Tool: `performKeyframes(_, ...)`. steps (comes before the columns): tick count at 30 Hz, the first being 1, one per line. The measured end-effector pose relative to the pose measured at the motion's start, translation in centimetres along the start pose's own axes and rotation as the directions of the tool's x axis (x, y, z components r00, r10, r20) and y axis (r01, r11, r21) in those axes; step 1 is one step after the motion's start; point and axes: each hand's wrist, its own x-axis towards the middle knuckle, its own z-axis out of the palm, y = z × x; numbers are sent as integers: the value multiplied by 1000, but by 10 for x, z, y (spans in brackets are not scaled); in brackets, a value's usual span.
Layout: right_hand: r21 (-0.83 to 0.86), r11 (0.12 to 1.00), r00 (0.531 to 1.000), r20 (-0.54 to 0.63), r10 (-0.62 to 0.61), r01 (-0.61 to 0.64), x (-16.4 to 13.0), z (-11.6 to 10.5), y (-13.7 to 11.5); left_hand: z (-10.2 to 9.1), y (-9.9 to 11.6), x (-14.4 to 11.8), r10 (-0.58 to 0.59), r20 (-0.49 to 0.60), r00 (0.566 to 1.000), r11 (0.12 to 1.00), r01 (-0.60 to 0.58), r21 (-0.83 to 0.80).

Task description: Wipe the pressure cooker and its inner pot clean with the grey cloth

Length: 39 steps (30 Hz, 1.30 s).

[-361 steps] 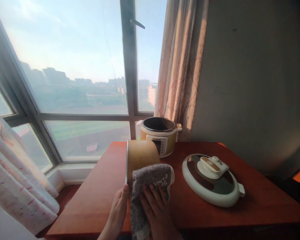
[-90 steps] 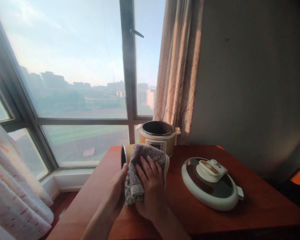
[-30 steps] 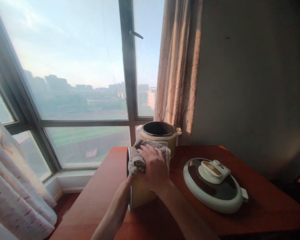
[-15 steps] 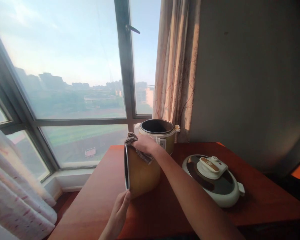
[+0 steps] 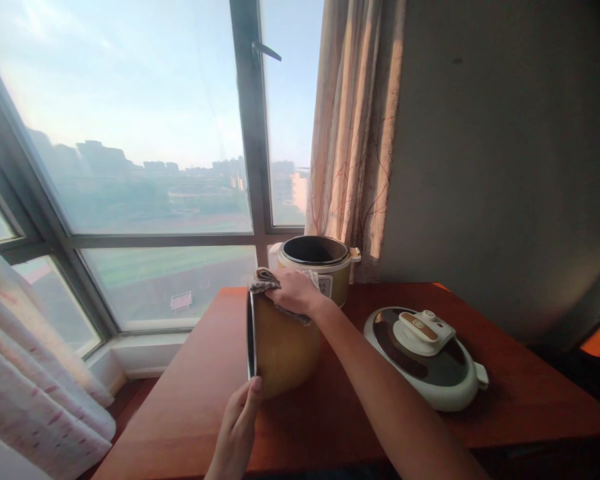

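A golden inner pot (image 5: 287, 353) lies tipped on its side, its dark mouth and silver rim facing left. My left hand (image 5: 237, 420) grips the lower edge of that rim, thumb outside and the other fingers partly hidden. On the pot's upper side my right hand (image 5: 296, 290) presses a crumpled, patterned cloth (image 5: 265, 280) near the rim. Just behind stands the cooker body (image 5: 337, 288), open at the top with a dark interior. To the right, the cooker lid (image 5: 425, 360) rests flat, its cream handle upward.
The reddish-brown table (image 5: 190, 373) carries all of these. Behind it are a large window (image 5: 145, 120) and a beige curtain (image 5: 355, 133). A second, pale curtain (image 5: 35, 393) hangs at the left, and a grey wall (image 5: 490, 167) rises at the right.
My right hand and the cloth have shifted slightly along the pot's upper side, and the cloth's folds look different. My left hand keeps its hold on the rim.
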Motion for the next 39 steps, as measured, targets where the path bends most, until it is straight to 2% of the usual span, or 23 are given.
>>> performKeyframes(4, 7, 1000, 1000, 2, 7, -7, -7, -4, 1, -2, 17, -4, -72, -30, 997, 997, 72, -6)
performKeyframes(9, 13, 998, 992, -111, -64, 66, -27, 2, -7, 0, 24, -3, -126, -63, 990, 991, 123, -54)
performKeyframes(18, -62, 975, 933, -283, -220, 211, -68, 35, -7, 6, 46, 7, -155, 67, 986, 966, 165, -200)
performKeyframes(22, -111, 966, 885, -386, -260, 236, -110, 70, -3, 8, 48, 13, -137, 121, 983, 947, 166, -274)
performKeyframes(27, -157, 981, 837, -518, -177, 110, -164, 146, 0, 13, 53, 13, -145, 164, 976, 941, 187, -281)
performKeyframes(30, -167, 983, 816, -558, -152, 69, -178, 174, -3, 13, 53, 13, -151, 162, 975, 947, 190, -258)
performKeyframes(32, -161, 984, 810, -566, -152, 72, -178, 175, -6, 12, 50, 15, -149, 166, 975, 949, 188, -251)
performKeyframes(34, -128, 988, 797, -585, -149, 91, -171, 164, -8, 12, 45, 17, -132, 175, 976, 957, 172, -234)
performKeyframes(37, -44, 992, 782, -611, -120, 118, -150, 132, -9, 13, 38, 20, -95, 195, 976, 971, 134, -199)
performKeyframes(39, 9, 992, 807, -582, -100, 130, -131, 106, -9, 13, 36, 22, -67, 193, 979, 977, 103, -186)
